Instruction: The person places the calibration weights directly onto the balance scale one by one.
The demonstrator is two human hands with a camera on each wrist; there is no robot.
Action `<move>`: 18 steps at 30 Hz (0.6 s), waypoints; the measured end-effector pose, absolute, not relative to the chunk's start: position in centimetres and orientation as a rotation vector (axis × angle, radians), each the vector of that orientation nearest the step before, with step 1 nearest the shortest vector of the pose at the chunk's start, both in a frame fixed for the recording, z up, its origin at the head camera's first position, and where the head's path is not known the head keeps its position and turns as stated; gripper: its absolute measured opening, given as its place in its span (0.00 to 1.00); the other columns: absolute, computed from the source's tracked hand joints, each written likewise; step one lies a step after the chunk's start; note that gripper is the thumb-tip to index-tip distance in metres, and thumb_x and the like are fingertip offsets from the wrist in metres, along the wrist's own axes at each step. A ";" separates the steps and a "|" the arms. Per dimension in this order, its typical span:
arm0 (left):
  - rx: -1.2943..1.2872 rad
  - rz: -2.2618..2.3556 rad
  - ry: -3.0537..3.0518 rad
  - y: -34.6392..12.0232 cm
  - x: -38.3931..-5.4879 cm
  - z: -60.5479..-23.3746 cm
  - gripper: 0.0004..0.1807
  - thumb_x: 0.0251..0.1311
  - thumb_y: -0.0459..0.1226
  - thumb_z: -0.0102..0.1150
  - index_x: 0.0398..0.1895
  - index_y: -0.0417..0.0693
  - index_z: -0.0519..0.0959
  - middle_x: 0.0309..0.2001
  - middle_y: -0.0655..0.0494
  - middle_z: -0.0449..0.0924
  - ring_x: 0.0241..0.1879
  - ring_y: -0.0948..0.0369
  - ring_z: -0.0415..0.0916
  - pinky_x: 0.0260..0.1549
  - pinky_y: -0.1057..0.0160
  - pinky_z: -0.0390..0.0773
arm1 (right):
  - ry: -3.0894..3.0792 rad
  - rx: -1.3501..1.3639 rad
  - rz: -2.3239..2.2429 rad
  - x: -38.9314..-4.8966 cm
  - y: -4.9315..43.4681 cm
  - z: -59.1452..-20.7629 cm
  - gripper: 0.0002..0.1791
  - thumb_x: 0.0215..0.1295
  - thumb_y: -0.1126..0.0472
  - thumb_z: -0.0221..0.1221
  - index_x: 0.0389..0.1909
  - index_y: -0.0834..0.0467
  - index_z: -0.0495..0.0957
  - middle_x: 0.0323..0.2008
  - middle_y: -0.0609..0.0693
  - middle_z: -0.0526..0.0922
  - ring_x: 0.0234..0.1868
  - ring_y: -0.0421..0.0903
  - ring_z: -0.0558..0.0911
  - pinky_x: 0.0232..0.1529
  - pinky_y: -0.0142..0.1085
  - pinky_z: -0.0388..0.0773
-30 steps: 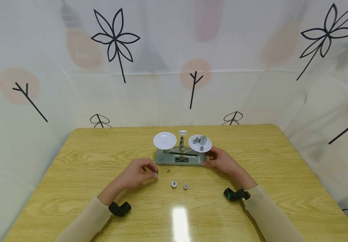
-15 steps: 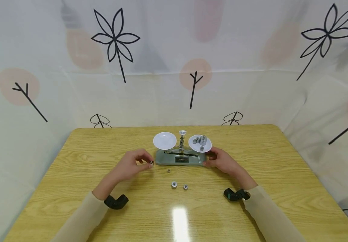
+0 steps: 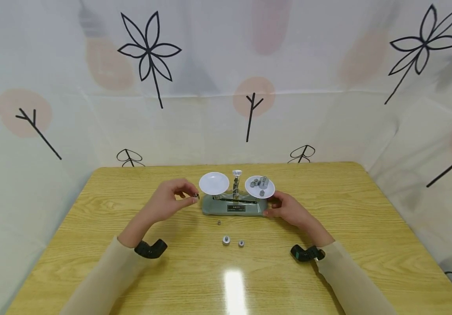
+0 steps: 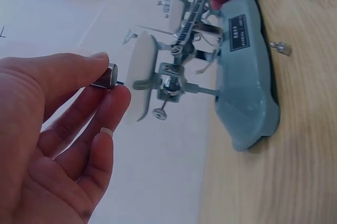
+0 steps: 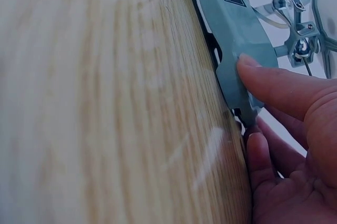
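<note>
A balance scale with a grey-green base stands at the table's middle. Between thumb and fingertips, my left hand pinches a small shiny metal weight, raised beside the scale's white left pan. That pan holds nothing. Several metal weights sit on the right pan, which hangs lower than the left. My right hand grips the right end of the base, thumb on its front face and the other fingers curled around the end.
In front of the scale, three loose weights stand on the wooden table: a tiny one, a larger one and a medium one. A patterned white cloth hangs behind the table.
My left hand has lifted the weight from the table in front and carried it back and slightly left, up toward the left pan. The right hand stays on the base.
</note>
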State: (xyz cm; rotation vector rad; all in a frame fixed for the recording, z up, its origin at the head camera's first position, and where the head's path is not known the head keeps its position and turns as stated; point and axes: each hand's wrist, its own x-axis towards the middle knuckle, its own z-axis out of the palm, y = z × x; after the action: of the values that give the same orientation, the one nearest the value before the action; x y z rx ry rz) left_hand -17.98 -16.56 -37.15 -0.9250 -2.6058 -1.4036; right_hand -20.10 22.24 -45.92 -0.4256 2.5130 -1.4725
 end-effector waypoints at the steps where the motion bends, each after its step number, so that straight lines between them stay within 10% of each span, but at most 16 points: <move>1: -0.929 -1.403 -2.600 -16.5 -18.1 -37.0 0.06 0.61 0.33 0.68 0.39 0.50 0.84 0.38 0.61 0.83 0.40 0.62 0.82 0.37 0.54 0.81 | 2.511 -0.421 -1.473 -20.1 22.2 -45.9 0.33 0.58 0.66 0.71 0.62 0.70 0.71 0.56 0.63 0.76 0.49 0.54 0.73 0.50 0.40 0.72; 18: -0.947 -1.304 -2.618 -14.8 -20.1 -35.5 0.07 0.62 0.35 0.68 0.42 0.49 0.84 0.40 0.60 0.83 0.41 0.62 0.81 0.37 0.57 0.80 | 2.505 -0.417 -1.469 -20.1 22.1 -46.0 0.33 0.57 0.64 0.71 0.62 0.67 0.72 0.55 0.61 0.76 0.48 0.52 0.73 0.48 0.38 0.73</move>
State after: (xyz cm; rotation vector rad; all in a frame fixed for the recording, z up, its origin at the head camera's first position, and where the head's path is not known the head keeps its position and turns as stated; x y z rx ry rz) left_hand -20.09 -14.82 -35.52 -0.9467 -2.6179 -1.3036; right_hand -20.12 22.09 -45.98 -0.4167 2.5047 -1.4690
